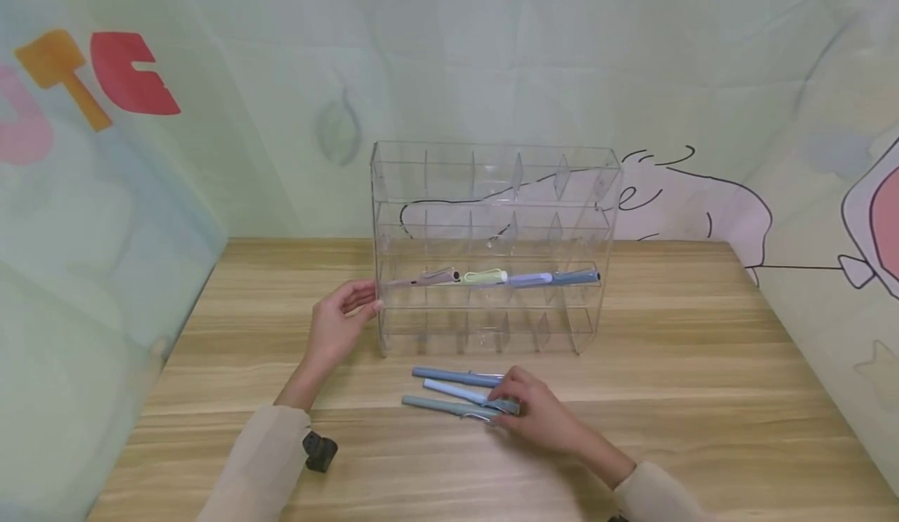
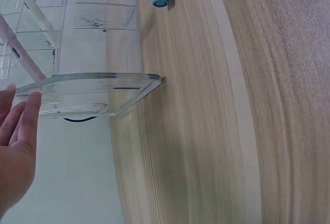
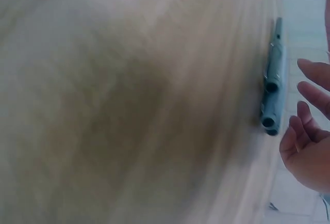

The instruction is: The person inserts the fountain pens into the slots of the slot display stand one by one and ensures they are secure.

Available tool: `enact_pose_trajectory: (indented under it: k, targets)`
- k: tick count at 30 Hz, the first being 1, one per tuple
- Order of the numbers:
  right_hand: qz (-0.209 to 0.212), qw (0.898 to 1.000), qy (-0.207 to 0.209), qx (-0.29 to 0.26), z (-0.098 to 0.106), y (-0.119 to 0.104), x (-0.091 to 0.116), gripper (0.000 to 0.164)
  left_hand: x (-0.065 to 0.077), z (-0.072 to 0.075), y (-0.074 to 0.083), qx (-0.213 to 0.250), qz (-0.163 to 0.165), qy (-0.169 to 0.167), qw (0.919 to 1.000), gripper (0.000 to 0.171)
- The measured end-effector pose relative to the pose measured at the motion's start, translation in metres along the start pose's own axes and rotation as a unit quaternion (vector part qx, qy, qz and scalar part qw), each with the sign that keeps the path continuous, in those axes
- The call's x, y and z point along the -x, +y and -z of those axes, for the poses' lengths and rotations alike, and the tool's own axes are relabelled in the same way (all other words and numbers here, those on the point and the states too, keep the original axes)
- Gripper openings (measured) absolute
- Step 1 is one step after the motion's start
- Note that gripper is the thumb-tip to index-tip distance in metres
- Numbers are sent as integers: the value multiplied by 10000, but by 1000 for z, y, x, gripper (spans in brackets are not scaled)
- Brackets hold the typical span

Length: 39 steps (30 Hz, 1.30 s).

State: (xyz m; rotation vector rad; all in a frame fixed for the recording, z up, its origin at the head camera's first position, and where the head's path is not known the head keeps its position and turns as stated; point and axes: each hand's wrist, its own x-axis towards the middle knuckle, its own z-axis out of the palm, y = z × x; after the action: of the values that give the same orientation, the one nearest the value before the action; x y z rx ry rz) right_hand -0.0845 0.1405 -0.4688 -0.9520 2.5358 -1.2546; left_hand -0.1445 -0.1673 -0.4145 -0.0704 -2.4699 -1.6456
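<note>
My left hand (image 1: 339,321) touches the left side panel of a clear acrylic rack (image 1: 492,321), with the fingertips against the panel's outer side in the left wrist view. In front of the rack lie three capped pens with wire clips: a blue pen (image 1: 449,375), a light blue pen (image 1: 453,392) and a grey-green pen (image 1: 438,406). Over their capped ends hovers my right hand (image 1: 541,414). The right wrist view shows the fingers of that hand (image 3: 309,152) spread, beside the pens (image 3: 275,69) with nothing pinched. Some pen ends are covered by the hand.
One tier of the rack carries a mauve pen (image 1: 438,276), a pale green pen (image 1: 486,277), a lavender pen (image 1: 530,279) and a dark blue pen (image 1: 576,277). Thin dividers split the rack's tiers. The wooden table (image 1: 702,397) meets a printed cloth backdrop (image 1: 281,116) behind.
</note>
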Motion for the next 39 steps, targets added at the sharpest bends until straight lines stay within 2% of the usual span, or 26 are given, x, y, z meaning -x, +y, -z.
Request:
enact_pose_trajectory:
  k: [8, 16, 24, 34, 39]
  targets:
    - [-237, 9996, 46, 152, -14, 0, 0, 19, 0, 0, 1, 27, -52, -6, 10000, 28]
    - [-190, 9984, 231, 469, -20, 2, 1, 19, 0, 0, 1, -28, -94, 16, 10000, 28]
    - [-174, 9978, 266, 587, -22, 1, 2, 21, 0, 1, 1, -4, 53, -34, 10000, 28]
    - [-59, 9948, 390, 943, -25, 1, 0, 19, -1, 0, -2, 31, -25, -11, 10000, 28]
    - [-23, 9949, 432, 910, -25, 0, 0, 18, 0, 0, -1, -10, -10, -9, 10000, 28]
